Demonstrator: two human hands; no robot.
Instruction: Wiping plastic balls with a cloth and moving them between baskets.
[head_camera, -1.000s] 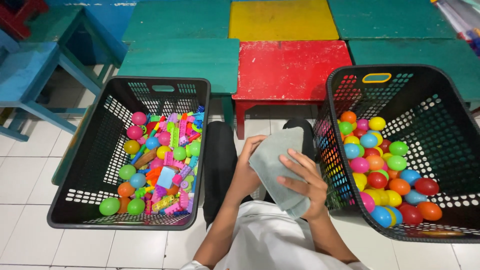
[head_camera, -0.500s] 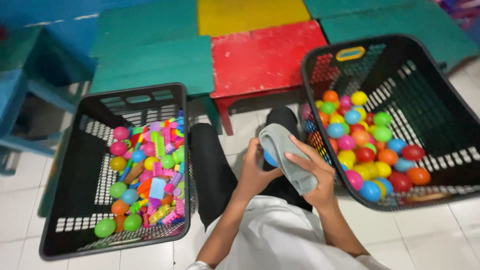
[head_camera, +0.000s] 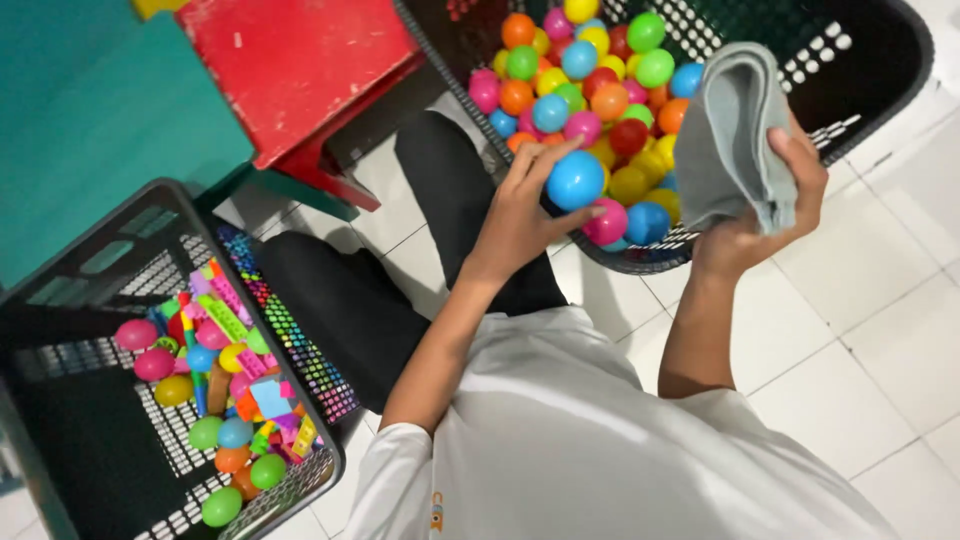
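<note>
We hold a blue ball (head_camera: 575, 180) in our left hand (head_camera: 520, 215), fingers curled around it from above and the side, just over the near rim of the black basket of balls (head_camera: 880, 60). Our right hand (head_camera: 770, 200) is closed on a folded grey cloth (head_camera: 735, 130), pinching it between thumb and fingers, beside the ball and over the same basket's near edge. This basket stands on the white tiled floor (head_camera: 880, 330). A second black basket (head_camera: 70, 440) with balls and plastic bricks stands on the floor further left, below a red low table (head_camera: 300, 70).
</note>
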